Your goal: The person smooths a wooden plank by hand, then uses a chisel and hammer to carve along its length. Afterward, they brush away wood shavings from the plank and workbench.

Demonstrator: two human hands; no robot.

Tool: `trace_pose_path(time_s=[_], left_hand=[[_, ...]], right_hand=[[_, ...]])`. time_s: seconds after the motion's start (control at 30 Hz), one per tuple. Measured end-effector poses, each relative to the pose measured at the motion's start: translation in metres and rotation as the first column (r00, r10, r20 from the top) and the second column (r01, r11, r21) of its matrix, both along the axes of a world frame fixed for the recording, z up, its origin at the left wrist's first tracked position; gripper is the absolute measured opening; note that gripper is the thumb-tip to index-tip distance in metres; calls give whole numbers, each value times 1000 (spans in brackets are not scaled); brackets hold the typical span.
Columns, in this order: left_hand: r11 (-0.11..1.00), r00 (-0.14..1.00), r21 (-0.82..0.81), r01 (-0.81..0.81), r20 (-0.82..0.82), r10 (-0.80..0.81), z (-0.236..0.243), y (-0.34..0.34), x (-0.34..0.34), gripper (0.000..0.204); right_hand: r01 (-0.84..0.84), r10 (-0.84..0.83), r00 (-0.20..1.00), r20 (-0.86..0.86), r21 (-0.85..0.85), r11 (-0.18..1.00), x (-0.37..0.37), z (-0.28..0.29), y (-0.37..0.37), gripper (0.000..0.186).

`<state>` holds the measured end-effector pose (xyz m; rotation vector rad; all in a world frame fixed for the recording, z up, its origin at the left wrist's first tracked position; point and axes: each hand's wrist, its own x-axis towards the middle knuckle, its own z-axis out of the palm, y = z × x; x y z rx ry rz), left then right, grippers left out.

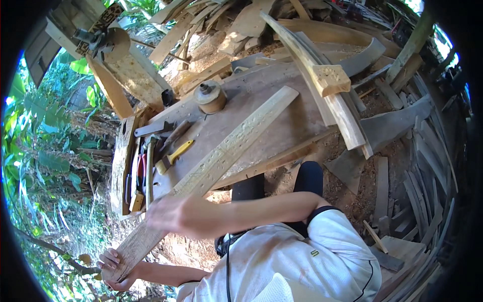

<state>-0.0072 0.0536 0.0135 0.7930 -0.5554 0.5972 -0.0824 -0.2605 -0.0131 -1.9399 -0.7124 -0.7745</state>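
A long, pale wooden plank [241, 138] with small marks and pits runs diagonally from the lower left across the workbench edge. My left hand [116, 271] is closed around its lower end. My right hand [176, 215] is over the plank's middle, touching or just above it; its fingers are smeared by motion. On the bench [287, 118] beside the plank lie a yellow-handled brush [178, 151], red-handled pliers [142, 166] and other hand tools. A round tin-like container [210, 98] with a dark top stands behind them.
Stacked long timbers [332, 105] overhang the bench's right end. Wood offcuts [382, 186] and shavings cover the ground at the right and back. A post with a mounted machine [103, 43] stands at the upper left. Leafy plants [50, 141] line the left side.
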Motion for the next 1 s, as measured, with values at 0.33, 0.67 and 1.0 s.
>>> trace_pose_path(time_s=[0.33, 0.67, 1.0], left_hand=[[994, 1000, -104, 18, 19, -16, -13, 21, 3, 45], [993, 998, -99, -60, 2, 60, -4, -21, -6, 49], [988, 988, -21, -156, -4, 156, -9, -34, 0, 40]], right_hand=[[665, -774, 529, -349, -396, 633, -41, -74, -252, 28], [31, -29, 993, 116, -12, 999, -9, 13, 69, 34], [596, -698, 686, -205, -392, 701, -22, -69, -209, 33]])
